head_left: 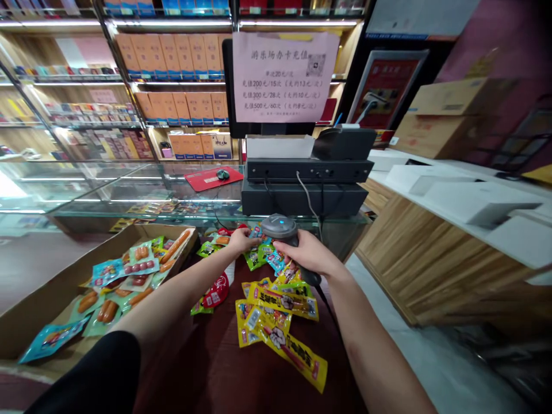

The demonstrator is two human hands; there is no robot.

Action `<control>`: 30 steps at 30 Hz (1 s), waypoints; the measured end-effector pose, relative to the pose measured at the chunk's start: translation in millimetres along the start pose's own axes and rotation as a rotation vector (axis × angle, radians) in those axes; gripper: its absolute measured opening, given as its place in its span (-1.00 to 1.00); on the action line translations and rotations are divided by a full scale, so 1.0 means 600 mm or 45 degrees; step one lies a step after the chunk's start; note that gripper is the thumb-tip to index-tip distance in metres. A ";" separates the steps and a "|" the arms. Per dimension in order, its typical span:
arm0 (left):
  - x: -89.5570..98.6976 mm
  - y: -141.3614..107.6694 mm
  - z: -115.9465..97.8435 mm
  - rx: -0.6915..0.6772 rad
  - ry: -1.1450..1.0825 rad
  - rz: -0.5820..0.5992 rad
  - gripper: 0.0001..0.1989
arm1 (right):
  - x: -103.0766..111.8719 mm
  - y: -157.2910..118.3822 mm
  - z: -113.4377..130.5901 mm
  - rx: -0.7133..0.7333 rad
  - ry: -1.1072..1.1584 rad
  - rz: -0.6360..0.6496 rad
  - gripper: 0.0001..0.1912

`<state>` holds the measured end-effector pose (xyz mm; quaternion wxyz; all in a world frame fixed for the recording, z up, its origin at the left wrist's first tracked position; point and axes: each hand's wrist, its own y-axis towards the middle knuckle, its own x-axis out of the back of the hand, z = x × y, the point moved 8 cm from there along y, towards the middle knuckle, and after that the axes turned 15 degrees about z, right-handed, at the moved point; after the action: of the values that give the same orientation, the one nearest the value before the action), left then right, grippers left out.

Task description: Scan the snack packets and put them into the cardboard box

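Observation:
My right hand (307,251) is wrapped round the handle of a dark barcode scanner (279,226), whose head shows a small blue light. Just left of the scanner head, my left hand (244,240) has its fingers pressed together at a small blue packet (256,232); the fingertips are partly unclear. Small green packets (255,259) and blue ones lie beneath both hands. Nearer to me, several long yellow packets (284,302) are piled on the dark red tabletop (207,368). A round red packet (217,291) rests beside my left forearm.
An open cardboard box (26,293) with packed sausages stands at the left. Behind the hands is a glass counter (181,215) with a black register (306,195) and a monitor bearing a paper sign (282,77). A wooden counter (422,259) stands right.

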<state>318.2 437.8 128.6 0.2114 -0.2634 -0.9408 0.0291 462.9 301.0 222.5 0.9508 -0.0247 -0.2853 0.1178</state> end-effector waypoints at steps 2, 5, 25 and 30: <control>0.016 -0.019 -0.008 -0.090 -0.115 0.027 -0.66 | -0.011 0.005 0.002 -0.001 -0.030 0.018 -0.68; 0.058 -0.061 -0.022 -0.190 -0.266 0.070 -0.66 | -0.029 0.010 0.016 0.031 -0.086 0.026 -0.68; 0.235 -0.225 0.018 -0.024 -0.341 0.267 -0.52 | -0.160 0.023 0.109 0.362 -0.173 0.207 -0.56; 0.241 -0.225 0.022 0.018 -0.377 0.252 -0.52 | -0.171 0.026 0.108 0.336 -0.140 0.236 -0.59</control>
<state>135.7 395.8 194.1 0.0682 -0.3462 -0.9309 0.0947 341.2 290.5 219.8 0.9139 0.0805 -0.3153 0.2426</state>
